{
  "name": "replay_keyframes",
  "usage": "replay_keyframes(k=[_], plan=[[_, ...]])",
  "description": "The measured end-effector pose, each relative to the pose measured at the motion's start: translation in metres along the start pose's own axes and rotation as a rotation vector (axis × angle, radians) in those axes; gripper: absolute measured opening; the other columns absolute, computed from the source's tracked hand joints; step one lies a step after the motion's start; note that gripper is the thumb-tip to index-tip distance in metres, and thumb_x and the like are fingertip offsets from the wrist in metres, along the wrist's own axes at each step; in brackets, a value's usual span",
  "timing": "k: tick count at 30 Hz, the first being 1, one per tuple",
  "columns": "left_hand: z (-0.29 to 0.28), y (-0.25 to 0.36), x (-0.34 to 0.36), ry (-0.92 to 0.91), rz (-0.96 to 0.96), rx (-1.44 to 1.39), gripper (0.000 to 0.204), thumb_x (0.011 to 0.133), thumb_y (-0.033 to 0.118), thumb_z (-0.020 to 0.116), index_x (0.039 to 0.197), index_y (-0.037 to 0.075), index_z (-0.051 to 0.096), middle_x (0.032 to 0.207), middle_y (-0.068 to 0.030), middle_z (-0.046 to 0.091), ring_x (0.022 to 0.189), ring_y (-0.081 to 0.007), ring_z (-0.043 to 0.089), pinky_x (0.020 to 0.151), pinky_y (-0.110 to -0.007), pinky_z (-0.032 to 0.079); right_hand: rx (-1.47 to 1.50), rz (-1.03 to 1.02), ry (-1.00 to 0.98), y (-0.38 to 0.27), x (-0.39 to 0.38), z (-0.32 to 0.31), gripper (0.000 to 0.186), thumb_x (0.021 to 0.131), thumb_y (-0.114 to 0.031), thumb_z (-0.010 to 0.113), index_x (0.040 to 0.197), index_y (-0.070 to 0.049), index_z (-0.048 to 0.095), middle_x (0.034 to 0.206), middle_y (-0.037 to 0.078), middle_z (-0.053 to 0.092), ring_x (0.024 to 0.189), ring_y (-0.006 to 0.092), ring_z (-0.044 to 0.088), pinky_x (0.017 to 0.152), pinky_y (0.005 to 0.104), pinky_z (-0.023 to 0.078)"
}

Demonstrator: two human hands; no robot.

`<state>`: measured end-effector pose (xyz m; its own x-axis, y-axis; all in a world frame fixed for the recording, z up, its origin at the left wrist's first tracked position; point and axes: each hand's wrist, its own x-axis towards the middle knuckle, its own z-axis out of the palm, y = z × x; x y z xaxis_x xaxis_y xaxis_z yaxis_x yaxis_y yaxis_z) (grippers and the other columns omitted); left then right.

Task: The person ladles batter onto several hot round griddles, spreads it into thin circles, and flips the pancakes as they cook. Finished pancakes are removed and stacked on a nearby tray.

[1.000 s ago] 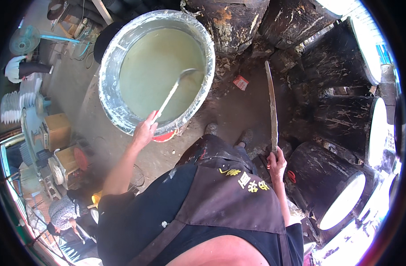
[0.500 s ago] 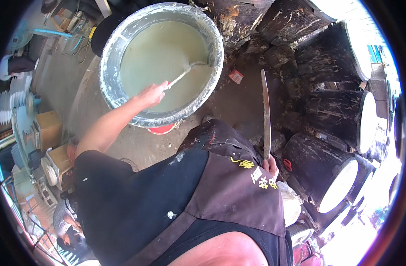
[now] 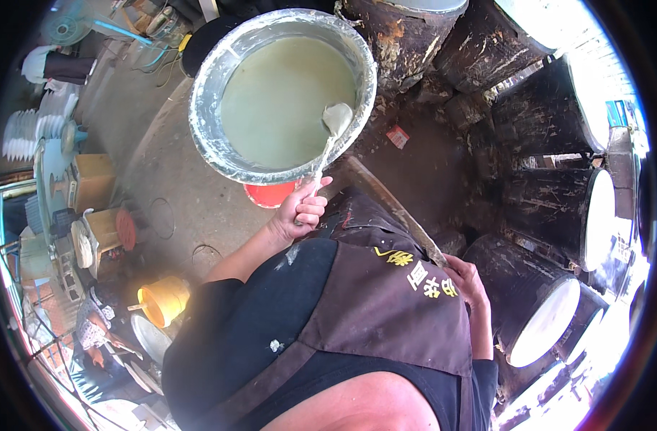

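Note:
A large round tub (image 3: 203,129), its rim smeared with white, holds a pale greenish-grey liquid (image 3: 285,97). My left hand (image 3: 301,210) is closed round the handle of a pale-coated ladle (image 3: 337,121), just outside the tub's near rim. The ladle's handle crosses the near right rim, and its bowl is at the right side over the liquid. At my right side, my right hand (image 3: 466,280) is closed on the lower end of a long flat stick (image 3: 393,205). The stick slants up and left, its far end close to the tub's near right rim.
Dark, crusted barrels (image 3: 551,208) with pale tops line the right side. A red round object (image 3: 271,194) shows beneath the tub. A yellow bucket (image 3: 163,300) is at lower left, near cardboard boxes (image 3: 95,179). A small red packet (image 3: 397,137) lies on the floor.
My left hand has drawn back toward me, and the ladle's bowl has come up out of the liquid into sight. The stick has swung from upright to a leftward slant.

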<state>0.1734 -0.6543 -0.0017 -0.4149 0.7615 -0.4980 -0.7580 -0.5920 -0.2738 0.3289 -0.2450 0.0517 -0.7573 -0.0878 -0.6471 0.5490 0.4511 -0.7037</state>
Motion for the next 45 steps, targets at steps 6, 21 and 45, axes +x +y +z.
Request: replay_keyframes(k=[6,21,45], plan=[[0.035,-0.044,-0.052,-0.371,-0.013,-0.255,0.047,0.105,0.033,0.031,0.148,0.013,0.026,0.061,0.0013,0.037,0.042,-0.0048,0.039,0.036,-0.020,0.034,-0.040,0.093,-0.192,-0.049,0.053,-0.004,0.035,0.090,-0.008,0.056,0.125,-0.012,0.062,0.060,0.001,0.057,0.046,0.0048,0.049,0.043,0.0237,0.043],[0.065,-0.005,-0.121,-0.119,0.388,0.151,0.035,0.104,0.027,0.038,0.136,0.016,0.043,0.068,0.0022,0.035,0.046,-0.0018,0.033,0.034,-0.017,0.034,-0.205,-0.643,0.273,-0.181,0.116,0.035,0.035,0.085,-0.013,0.066,0.120,-0.012,0.062,0.069,0.015,0.065,0.061,0.0237,0.066,0.058,0.0363,0.052],[0.219,-0.078,0.136,-0.040,-0.414,0.971,0.009,0.099,0.022,0.049,0.101,0.014,0.045,0.061,0.0052,0.036,0.039,-0.0024,0.027,0.029,-0.019,0.024,0.601,-0.079,1.027,0.065,0.030,0.021,0.035,0.093,-0.011,0.058,0.127,-0.013,0.059,0.066,-0.002,0.058,0.056,0.0036,0.050,0.049,0.0216,0.041]])
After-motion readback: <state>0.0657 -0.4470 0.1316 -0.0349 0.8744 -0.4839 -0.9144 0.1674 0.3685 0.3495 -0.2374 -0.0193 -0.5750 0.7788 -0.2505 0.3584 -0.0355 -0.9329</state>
